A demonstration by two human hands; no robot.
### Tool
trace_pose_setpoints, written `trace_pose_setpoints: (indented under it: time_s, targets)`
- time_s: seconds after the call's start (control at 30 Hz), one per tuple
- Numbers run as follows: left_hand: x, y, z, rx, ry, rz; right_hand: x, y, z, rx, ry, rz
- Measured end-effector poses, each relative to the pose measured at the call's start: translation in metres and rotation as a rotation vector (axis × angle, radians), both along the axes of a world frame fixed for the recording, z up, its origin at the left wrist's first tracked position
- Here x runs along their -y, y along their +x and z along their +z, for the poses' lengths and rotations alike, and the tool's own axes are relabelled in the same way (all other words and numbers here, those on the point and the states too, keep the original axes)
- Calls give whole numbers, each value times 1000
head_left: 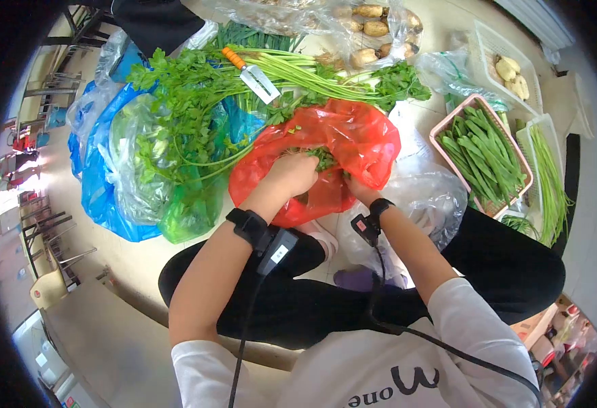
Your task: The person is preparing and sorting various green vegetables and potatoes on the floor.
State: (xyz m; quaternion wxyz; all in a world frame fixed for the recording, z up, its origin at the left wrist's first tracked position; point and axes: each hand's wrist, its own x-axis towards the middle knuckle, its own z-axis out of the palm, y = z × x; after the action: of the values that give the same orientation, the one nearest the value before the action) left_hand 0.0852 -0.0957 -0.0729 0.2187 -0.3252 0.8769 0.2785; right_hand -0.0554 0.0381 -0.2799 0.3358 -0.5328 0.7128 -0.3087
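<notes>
A red plastic bag stands open in front of my legs, with leafy greens inside. My left hand reaches into its mouth. Those fingers are curled down and closed around some of the greens, their tips hidden. At the bag's right side is my right hand, its fingers mostly covered by the red plastic. Just beyond the bag, a peeler with an orange handle and a flat metal blade lies on long-stemmed celery.
Blue bags and a green bag lie to the left. A pink basket of green beans and a white basket sit at right. Bagged root vegetables are at the back. A clear bag lies by my right wrist.
</notes>
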Motion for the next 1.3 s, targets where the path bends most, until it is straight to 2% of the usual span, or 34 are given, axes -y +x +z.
trace_pose_setpoints:
  time_s: [0.1,0.2,0.27,0.33,0.43,0.53,0.63,0.73,0.83,1.0,1.03,1.13,1.23,1.3]
  targets:
    - [0,-1,2,19,2,-12,3,0,6,136,135,-41]
    - [-1,0,1,33,-9,-12,8,9,19,327,123,-103]
    - [-2,2,-1,-18,2,-4,9,9,16,262,133,-36]
    - [-1,1,0,-27,-17,-12,13,6,5,-11,203,138]
    - [0,2,-4,-47,-63,-6,12,4,13,46,73,144]
    - [5,4,-12,-46,-57,19,18,6,31,146,289,73]
    - [8,5,-12,-30,-43,13,19,14,41,157,301,9]
    - [9,5,-11,6,-42,15,18,26,40,115,94,-67]
    - [7,4,-9,13,-41,30,29,34,46,-102,547,28]
    - [6,-1,-5,57,-51,37,30,34,58,-207,509,109]
    - [7,1,-12,55,-44,38,24,34,46,-170,421,60]
    - [5,1,-2,27,-59,42,19,23,18,325,241,38]
    - [8,1,-11,66,-55,67,23,5,33,538,537,41]
    - [9,0,-12,95,-70,32,25,-5,52,604,622,20]
